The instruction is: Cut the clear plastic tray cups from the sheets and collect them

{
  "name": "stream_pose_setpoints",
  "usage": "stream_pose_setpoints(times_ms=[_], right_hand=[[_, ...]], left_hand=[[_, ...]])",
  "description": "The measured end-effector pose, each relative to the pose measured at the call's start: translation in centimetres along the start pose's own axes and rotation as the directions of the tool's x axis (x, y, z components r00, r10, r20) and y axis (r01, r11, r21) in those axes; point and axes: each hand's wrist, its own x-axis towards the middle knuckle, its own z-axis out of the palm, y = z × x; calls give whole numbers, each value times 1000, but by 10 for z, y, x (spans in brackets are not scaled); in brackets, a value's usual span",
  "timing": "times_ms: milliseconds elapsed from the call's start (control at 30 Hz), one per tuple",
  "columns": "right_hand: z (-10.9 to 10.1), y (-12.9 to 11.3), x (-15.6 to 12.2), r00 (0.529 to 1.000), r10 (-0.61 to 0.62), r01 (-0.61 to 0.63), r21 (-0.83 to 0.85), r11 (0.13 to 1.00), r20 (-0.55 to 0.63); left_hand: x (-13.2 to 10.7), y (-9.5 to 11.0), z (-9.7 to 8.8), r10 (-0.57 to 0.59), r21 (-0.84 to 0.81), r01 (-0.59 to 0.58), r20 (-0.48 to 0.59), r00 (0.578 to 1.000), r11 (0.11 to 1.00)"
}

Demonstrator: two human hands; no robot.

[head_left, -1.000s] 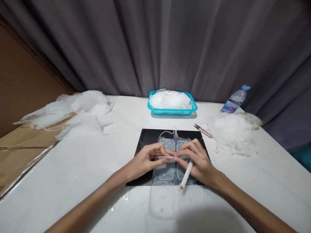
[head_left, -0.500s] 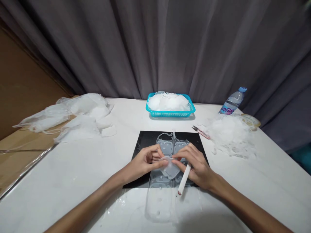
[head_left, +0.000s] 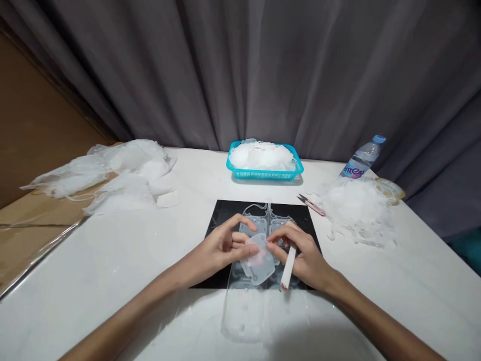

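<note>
My left hand is closed, pinching a thin translucent flexible piece with rounded corners and small slots between thumb and fingers. Over at its right edge is my right hand, thumb and forefinger pinched at the rim. A white stick-like tool with a red-marked end is tucked in the same right hand, pointing down toward me. Beneath both hands, a clear moulded sheet of joined rounded panels lies partly on a black mat and partly on the white table.
Behind the mat stands a turquoise basket heaped with white translucent pieces. To the right are thread snips, a pile of clear scraps, a tape roll and a tilted water bottle. Plastic bags lie at left.
The translucent piece has turned to show its flat face. My left forefinger has lifted off it, and the white tool has swung slightly to the right.
</note>
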Motion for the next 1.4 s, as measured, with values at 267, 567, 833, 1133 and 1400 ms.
stream_pose_setpoints(times_ms=[267, 567, 833, 1133, 1400], right_hand=[[5, -11, -5, 977, 210, -211, 130, 969, 25], [9, -7, -7, 977, 204, -196, 113, 974, -68], [10, 4, -3, 935, 195, -174, 97, 980, -297], [3, 3, -5, 959, -121, 92, -121, 988, -256], [10, 0, -15, 954, -44, 31, -48, 998, -296]], left_hand=[[-65, -27, 31, 67, 219, 17, -369, 927, 976], [-19, -3, 18, 289, 380, -130, -397, 871, 916], [27, 7, -13, 347, 265, -310, -107, 932, 913], [28, -25, 14, 328, 165, -298, -200, 923, 940], [25, -36, 26, 322, 179, -284, -235, 917, 942]])
